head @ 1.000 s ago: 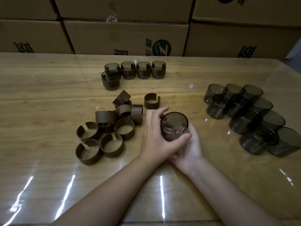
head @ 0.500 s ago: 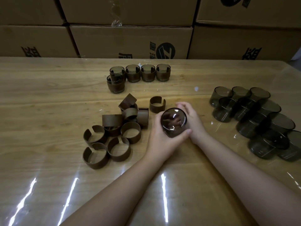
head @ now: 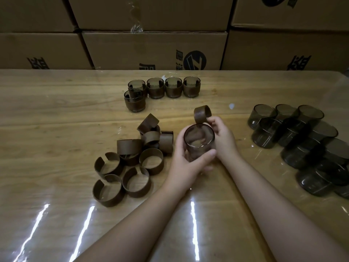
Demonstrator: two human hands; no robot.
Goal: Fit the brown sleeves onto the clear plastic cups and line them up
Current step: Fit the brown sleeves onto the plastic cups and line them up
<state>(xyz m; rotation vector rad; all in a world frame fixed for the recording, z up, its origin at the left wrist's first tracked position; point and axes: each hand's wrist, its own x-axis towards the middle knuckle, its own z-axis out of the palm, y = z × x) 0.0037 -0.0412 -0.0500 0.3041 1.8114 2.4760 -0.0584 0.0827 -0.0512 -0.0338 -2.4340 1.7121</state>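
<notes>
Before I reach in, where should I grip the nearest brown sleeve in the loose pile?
Take the nearest brown sleeve from above, fingers pinching its near wall. It lies flat and open upward, its gap faces away at the far left, and neighbouring sleeves crowd its far and right sides.

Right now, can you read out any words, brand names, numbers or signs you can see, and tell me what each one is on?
Round dark logo on the middle cardboard box: a mark like "Z" or "N"; I cannot tell which.
Dark characters beside that logo: cut off by the table, unreadable.
Dark print on the right box: partly hidden, unreadable.
Dark print on the left box: partly hidden, unreadable.
Cups and sleeves: no text visible.
</notes>
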